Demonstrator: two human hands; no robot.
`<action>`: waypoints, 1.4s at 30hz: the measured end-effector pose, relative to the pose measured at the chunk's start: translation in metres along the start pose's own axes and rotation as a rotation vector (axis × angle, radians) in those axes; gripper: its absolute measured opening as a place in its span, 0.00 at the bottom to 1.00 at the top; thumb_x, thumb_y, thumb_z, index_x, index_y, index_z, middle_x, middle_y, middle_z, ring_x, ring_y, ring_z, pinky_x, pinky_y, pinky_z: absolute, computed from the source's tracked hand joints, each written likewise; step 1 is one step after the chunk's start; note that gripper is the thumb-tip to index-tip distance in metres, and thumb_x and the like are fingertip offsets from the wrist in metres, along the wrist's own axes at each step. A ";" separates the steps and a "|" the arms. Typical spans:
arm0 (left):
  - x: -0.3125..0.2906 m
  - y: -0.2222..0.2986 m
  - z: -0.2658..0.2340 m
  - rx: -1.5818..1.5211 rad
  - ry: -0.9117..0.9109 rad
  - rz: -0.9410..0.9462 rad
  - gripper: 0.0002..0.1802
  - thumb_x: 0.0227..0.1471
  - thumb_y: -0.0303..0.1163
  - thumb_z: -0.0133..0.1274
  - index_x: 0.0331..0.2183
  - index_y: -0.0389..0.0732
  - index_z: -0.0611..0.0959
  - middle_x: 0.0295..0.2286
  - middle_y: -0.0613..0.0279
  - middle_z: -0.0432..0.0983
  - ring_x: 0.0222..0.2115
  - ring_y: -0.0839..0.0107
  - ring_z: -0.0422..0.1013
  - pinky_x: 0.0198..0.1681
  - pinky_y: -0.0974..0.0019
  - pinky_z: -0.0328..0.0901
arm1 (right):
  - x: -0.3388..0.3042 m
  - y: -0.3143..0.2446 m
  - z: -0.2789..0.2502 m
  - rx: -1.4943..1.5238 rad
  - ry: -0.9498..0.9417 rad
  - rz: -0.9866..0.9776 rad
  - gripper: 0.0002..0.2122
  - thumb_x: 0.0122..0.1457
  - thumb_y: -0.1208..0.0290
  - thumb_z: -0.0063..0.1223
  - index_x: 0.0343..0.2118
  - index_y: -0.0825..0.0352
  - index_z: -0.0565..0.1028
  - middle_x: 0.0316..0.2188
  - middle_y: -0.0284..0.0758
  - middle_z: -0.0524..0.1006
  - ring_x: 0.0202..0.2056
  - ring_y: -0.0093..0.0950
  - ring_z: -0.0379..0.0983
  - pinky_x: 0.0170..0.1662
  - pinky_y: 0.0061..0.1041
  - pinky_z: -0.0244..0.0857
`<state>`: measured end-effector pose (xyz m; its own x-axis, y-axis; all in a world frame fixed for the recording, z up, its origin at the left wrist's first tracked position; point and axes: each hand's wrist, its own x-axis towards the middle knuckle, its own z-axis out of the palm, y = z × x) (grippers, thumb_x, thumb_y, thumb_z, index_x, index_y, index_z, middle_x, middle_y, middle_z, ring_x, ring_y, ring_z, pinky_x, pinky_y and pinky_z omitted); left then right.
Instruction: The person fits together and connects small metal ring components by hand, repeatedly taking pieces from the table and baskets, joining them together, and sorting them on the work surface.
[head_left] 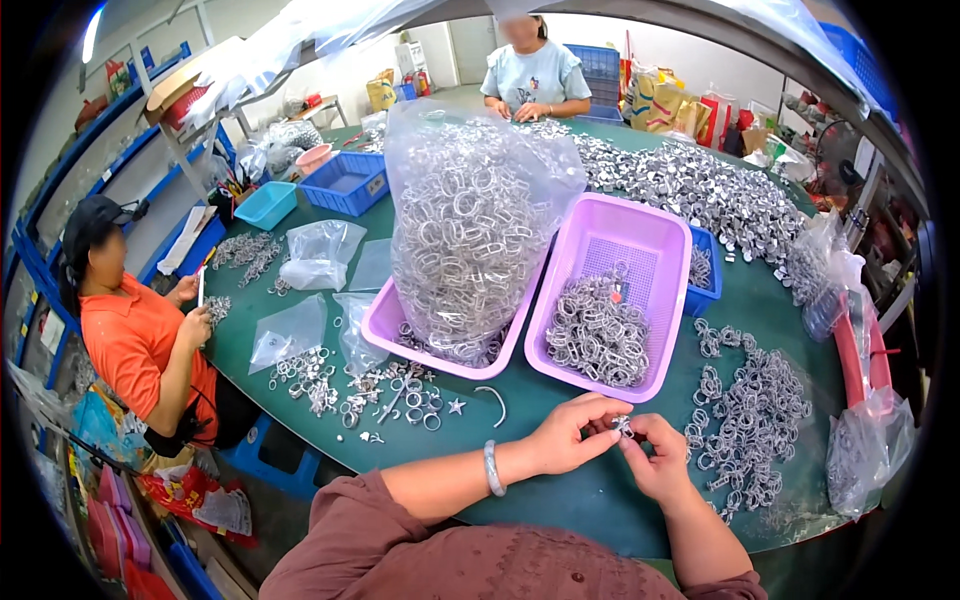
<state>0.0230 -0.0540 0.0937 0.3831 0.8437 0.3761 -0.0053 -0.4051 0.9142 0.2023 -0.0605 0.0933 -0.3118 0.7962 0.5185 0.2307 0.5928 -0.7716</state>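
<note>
Both hands meet over the green table, just in front of a lilac basket. Between the fingertips of my left hand and my right hand is a small silvery metal piece, mostly covered by fingers, perhaps a ring. The basket holds a heap of grey metal rings. To the right of my right hand, a loose pile of similar rings lies on the table. A second lilac basket carries a large clear bag of metal rings.
Loose metal trinkets and clear bags lie left. Blue baskets stand farther back; a heap of metal pieces covers the far right. One co-worker in orange is at left, another in light blue across the table.
</note>
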 end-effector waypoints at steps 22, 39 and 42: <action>0.016 -0.071 0.017 -0.210 -0.029 -0.152 0.20 0.48 0.20 0.49 0.45 0.36 0.70 0.34 0.65 0.70 0.35 0.80 0.67 0.39 0.75 0.64 | -0.001 0.071 -0.010 0.024 -0.068 0.023 0.09 0.48 0.80 0.52 0.33 0.70 0.69 0.27 0.36 0.73 0.26 0.25 0.71 0.30 0.20 0.65; 0.021 -0.108 0.042 -0.192 0.044 -0.133 0.20 0.45 0.19 0.51 0.43 0.37 0.69 0.31 0.66 0.69 0.32 0.81 0.66 0.36 0.76 0.63 | -0.018 0.120 -0.014 0.117 -0.127 0.138 0.16 0.49 0.81 0.50 0.43 0.69 0.65 0.33 0.37 0.74 0.32 0.26 0.73 0.34 0.21 0.67; 0.020 -0.110 0.041 -0.222 0.033 -0.149 0.18 0.46 0.18 0.49 0.42 0.36 0.69 0.33 0.64 0.69 0.34 0.80 0.66 0.39 0.75 0.63 | -0.019 0.124 -0.012 0.124 -0.105 0.113 0.15 0.48 0.81 0.53 0.40 0.69 0.66 0.32 0.35 0.73 0.29 0.23 0.73 0.31 0.20 0.66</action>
<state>0.0696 -0.0071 -0.0056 0.3649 0.9005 0.2364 -0.1547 -0.1917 0.9692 0.2477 -0.0003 -0.0075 -0.3860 0.8360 0.3900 0.1564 0.4760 -0.8655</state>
